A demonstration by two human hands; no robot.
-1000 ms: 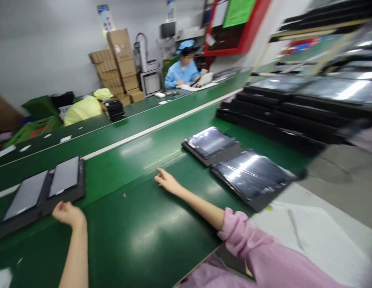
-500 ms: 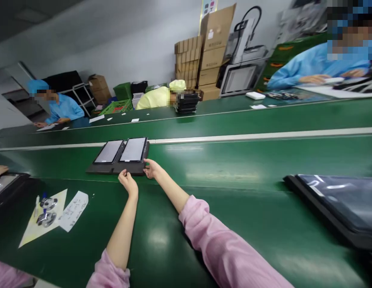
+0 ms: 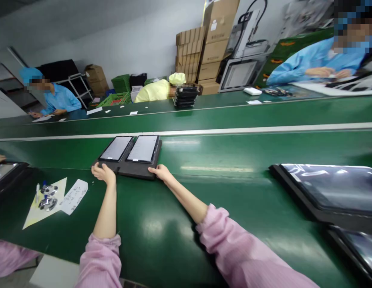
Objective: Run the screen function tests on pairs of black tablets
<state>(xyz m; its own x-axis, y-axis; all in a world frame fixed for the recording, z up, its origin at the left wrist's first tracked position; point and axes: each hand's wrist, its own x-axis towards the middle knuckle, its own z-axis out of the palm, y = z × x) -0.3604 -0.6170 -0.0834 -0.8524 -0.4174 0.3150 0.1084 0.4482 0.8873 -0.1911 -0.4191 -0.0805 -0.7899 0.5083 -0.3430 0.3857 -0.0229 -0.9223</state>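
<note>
A black foam tray (image 3: 137, 169) lies on the green bench surface with two tablets in it. Pale, lit-looking screens show on the left tablet (image 3: 116, 148) and the right tablet (image 3: 143, 148). At the tray's near left corner, my left hand (image 3: 104, 173) grips the edge, fingers partly under it. My right hand (image 3: 161, 173) pinches the near right corner, thumb on top. The fingers beneath the tray are hidden.
Further black trays with film-covered screens (image 3: 332, 186) lie at the right. Left of me are a yellow sheet (image 3: 35, 214) with metallic round pieces and a handwritten paper slip (image 3: 74, 197). Co-workers sit across the bench, near a stack of black trays (image 3: 185, 97).
My left hand has moved left from the tray's front middle to its near left corner. The tray has shifted right and turned slightly, with my right hand still at its right corner.
</note>
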